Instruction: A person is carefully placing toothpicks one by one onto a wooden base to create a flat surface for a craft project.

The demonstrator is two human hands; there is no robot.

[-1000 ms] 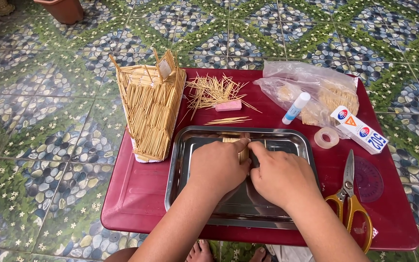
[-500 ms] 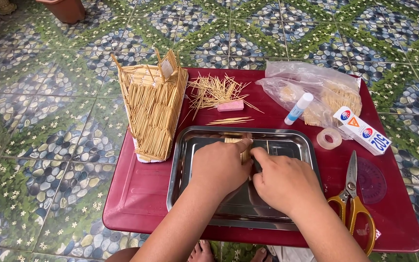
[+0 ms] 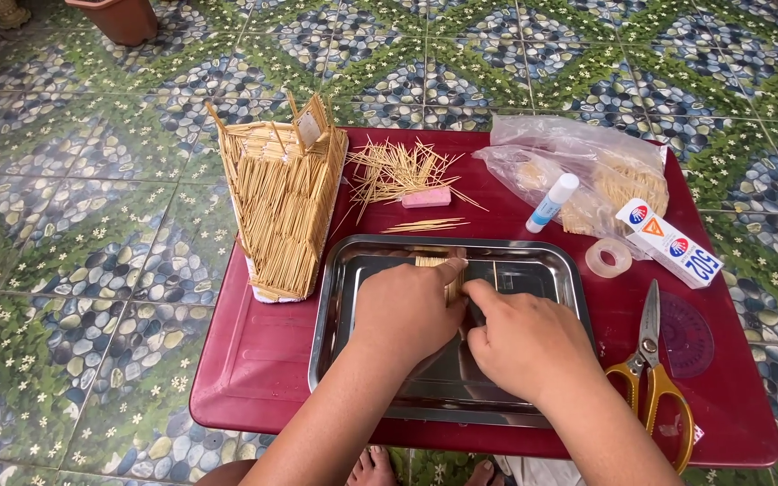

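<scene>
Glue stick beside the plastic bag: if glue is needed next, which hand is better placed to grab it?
Probably the right hand. The glue stick lies beyond the metal tray on its right-hand side, nearer that hand. The left hand presses the row of sticks in the tray and would have to cross over.

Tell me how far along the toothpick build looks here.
Mostly built: the toothpick house stands with its walls covered. In hand: left hand and right hand press a small toothpick panel together in the steel tray. Left: loose toothpicks remain unused.
</scene>
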